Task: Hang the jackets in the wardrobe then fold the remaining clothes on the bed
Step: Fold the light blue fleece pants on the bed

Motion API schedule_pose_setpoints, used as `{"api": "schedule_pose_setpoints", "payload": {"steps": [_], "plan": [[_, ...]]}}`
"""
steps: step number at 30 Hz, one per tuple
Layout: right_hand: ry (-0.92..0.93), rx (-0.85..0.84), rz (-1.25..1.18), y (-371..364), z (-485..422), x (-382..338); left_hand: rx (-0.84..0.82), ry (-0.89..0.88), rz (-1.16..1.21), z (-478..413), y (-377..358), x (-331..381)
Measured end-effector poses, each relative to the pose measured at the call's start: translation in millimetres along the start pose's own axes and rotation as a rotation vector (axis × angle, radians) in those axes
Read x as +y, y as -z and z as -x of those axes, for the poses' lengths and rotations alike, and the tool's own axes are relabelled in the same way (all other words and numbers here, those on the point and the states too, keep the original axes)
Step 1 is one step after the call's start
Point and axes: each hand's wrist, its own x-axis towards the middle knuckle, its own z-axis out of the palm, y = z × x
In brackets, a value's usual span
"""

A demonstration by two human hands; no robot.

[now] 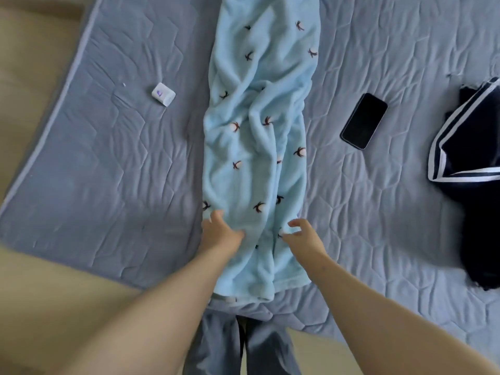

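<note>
A light blue fleece garment [257, 136] with small dark star-like marks lies stretched lengthwise down the middle of the grey quilted bed [108, 185], wrinkled around its middle. My left hand [220, 232] lies on its near left edge with fingers spread and relaxed. My right hand [303, 235] is at its near right edge, fingers loosely curled, fingertips touching the fabric. Neither hand plainly grips the cloth. A dark navy garment [470, 163] with white stripes lies crumpled at the right edge of the bed.
A black phone [364, 121] lies face up to the right of the fleece. A small white case [163, 94] sits to its left. The bed's left edge borders a beige floor [32, 77]. My grey trouser legs [243, 342] show below.
</note>
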Motion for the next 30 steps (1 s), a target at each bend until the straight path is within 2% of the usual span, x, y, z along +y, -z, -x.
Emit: {"api": "schedule_pose_setpoints", "payload": {"steps": [4, 8, 10, 12, 14, 17, 19, 20, 22, 23, 25, 27, 29, 30], "plan": [[0.047, -0.044, 0.115, -28.6, -2.9, 32.2, 0.055, 0.113, 0.022, 1.0, -19.2, -42.1], [0.2, -0.174, 0.321, -56.4, 2.4, 53.4, -0.116, -0.027, -0.027, -7.9, -26.1, -69.8], [0.222, -0.261, 0.536, -64.6, 8.0, 62.6, -0.201, -0.099, -0.068, -10.1, -26.6, -82.1], [0.249, -0.235, 0.738, -68.7, 8.9, 68.4, -0.246, -0.155, -0.077, -10.8, -24.0, -90.2], [0.292, -0.145, 0.805, -71.7, 8.6, 70.0, -0.312, -0.22, -0.104, -6.7, -18.0, -95.2], [0.339, -0.013, 0.711, -75.2, 11.1, 69.6, -0.42, -0.377, -0.332, 7.7, -10.6, -103.4], [0.373, 0.057, 0.573, -71.3, 18.7, 69.6, -0.394, -0.418, -0.401, 17.8, -6.7, -108.3], [0.384, 0.101, 0.492, -66.5, 24.7, 69.9, -0.303, -0.401, -0.349, 23.9, -2.9, -107.6], [0.377, 0.225, 0.332, -53.2, 38.5, 72.0, 0.002, -0.358, -0.164, 37.0, 5.4, -102.8], [0.369, 0.293, 0.256, -45.2, 45.2, 73.6, 0.163, -0.394, -0.058, 44.5, 9.3, -99.4], [0.344, 0.396, 0.157, -30.5, 52.4, 79.4, 0.336, -0.519, 0.098, 58.5, 13.5, -92.0], [0.245, 0.369, 0.226, -21.2, 48.7, 88.7, 0.316, -0.562, 0.068, 66.5, 2.0, -89.2], [0.102, 0.218, 0.375, -17.6, 34.7, 101.2, 0.112, -0.451, 0.019, 66.2, -21.2, -92.9], [0.041, 0.155, 0.403, -17.7, 27.7, 105.5, -0.011, -0.341, 0.099, 63.1, -32.7, -97.1]]}}
